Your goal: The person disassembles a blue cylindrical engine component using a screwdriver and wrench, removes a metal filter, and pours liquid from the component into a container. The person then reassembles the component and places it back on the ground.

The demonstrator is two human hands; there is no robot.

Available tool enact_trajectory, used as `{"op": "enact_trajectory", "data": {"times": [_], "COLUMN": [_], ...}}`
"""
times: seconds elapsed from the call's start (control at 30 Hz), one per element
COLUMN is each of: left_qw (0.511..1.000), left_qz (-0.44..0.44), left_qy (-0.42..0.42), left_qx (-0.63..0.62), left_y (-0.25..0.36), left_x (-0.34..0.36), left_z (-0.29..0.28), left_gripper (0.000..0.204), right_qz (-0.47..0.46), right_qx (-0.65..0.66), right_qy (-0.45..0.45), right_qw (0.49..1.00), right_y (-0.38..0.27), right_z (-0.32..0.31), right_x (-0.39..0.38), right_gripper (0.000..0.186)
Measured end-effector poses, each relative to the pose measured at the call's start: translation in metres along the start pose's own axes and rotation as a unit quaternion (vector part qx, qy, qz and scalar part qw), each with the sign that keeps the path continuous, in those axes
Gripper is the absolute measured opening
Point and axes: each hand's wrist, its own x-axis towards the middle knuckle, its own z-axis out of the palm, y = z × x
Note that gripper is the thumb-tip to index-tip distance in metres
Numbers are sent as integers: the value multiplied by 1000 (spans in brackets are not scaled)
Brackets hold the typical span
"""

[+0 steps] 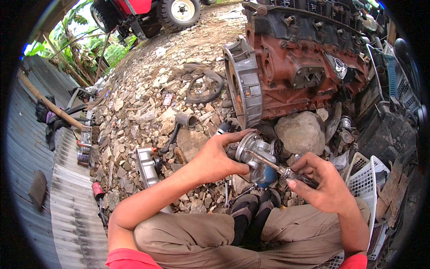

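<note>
A silver cast-metal housing (pixel 253 148) is in my left hand (pixel 219 157), with the thumb under its near side and the fingers over its far side. My right hand (pixel 320 184) is closed around the dark handle of a screwdriver (pixel 282 170). Its shaft points left across the housing; whether the tip touches the metal or a screw, I cannot make out. Just beneath the housing shows a rounded blue part (pixel 268 176), and I cannot tell if it is joined on. My shoes (pixel 245 210) are close below.
A large red-brown engine block (pixel 286 67) stands ahead, beside a big rock (pixel 300 132). Another silver part (pixel 147 167) and a wrench (pixel 227 193) lie on the stony ground. White plastic crates (pixel 363 179) stand at right, corrugated sheets (pixel 71 197) at left. A tractor (pixel 148 13) is behind.
</note>
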Motion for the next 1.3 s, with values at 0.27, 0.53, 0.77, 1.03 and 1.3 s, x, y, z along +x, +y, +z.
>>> {"op": "enact_trajectory", "data": {"times": [0.27, 0.53, 0.77, 1.03, 1.3], "left_qw": [1000, 997, 987, 976, 972], "left_qz": [8, -3, 9, 2, 39], "left_qy": [-8, -4, 1, 10, 10], "left_qx": [30, 74, 163, 216, 233], "left_y": [-3, -6, -11, -12, -6], "left_x": [1, -2, -7, -8, -10], "left_z": [0, 0, 2, -3, 6], "left_gripper": [74, 76, 78, 77, 79], "right_qz": [-2, 39, 162, -92, 62], "right_qx": [-7, 70, 225, -199, -30], "right_qy": [13, -51, -181, -43, -98], "right_qw": [1000, 996, 943, 975, 993], "right_y": [2, 8, 11, 9, 19], "right_z": [2, 5, -1, 16, -3], "right_x": [0, 0, 4, 2, 5], "right_gripper": [21, 21, 36, 40, 32]}}
